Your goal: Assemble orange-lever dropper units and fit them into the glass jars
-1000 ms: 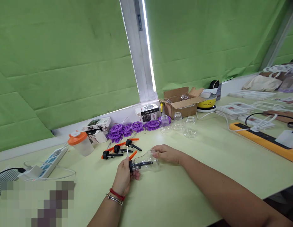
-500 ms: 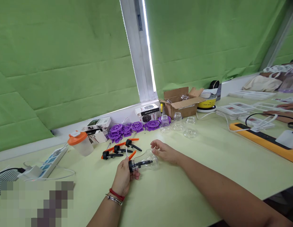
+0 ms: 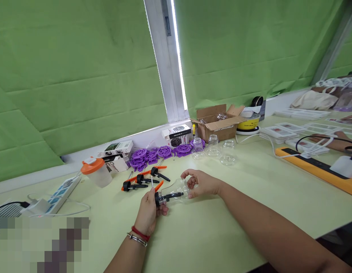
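My left hand (image 3: 149,210) is closed around a black cap (image 3: 157,199) fitted at the neck of a clear bottle (image 3: 176,188). A black stem runs inside the bottle, while a metal rod and an orange lever stick out by the cap. The bottle lies on its side, its wide end pointing right. My right hand (image 3: 202,184) curls its fingers round that wide end. Just behind, several black caps with stems and orange levers (image 3: 136,186) lie in a row.
Purple plastic discs (image 3: 165,152), clear jars (image 3: 213,141) and a cardboard box (image 3: 218,129) line the wall side. A lidded cup (image 3: 97,176) and a power strip (image 3: 63,195) stand left. An orange-black bar (image 3: 315,167) and another person's hand (image 3: 325,141) are at right.
My right hand has shifted its grip on the wide end, with fingers now spread around both sides. My left hand has barely moved. At right, the other person's hands have moved.
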Action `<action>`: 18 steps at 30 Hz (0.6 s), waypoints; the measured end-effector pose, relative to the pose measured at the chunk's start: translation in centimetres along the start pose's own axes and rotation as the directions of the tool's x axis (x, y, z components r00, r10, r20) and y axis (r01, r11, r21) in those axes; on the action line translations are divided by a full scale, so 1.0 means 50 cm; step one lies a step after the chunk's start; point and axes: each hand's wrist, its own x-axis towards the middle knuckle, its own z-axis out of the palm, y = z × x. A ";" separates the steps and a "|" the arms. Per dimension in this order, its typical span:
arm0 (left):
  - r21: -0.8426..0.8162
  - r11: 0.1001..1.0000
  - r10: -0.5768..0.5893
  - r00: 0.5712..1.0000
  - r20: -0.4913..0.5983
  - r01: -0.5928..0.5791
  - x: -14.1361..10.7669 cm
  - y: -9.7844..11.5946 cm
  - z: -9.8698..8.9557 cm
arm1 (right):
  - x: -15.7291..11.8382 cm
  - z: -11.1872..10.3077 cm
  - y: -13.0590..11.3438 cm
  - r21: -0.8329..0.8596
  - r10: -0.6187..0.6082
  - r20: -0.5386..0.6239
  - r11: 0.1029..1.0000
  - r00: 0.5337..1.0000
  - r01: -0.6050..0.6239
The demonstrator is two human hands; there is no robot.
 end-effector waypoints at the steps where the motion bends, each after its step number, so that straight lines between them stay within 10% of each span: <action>1: -0.002 1.000 0.000 1.000 0.001 0.000 0.000 0.000 0.000 | 0.000 0.000 0.001 -0.001 0.001 -0.005 1.000 1.000 -0.001; 18: 0.016 1.000 -0.005 1.000 0.003 0.005 0.001 -0.001 0.001 | 0.012 0.003 0.009 -0.001 -0.009 -0.052 1.000 0.999 0.009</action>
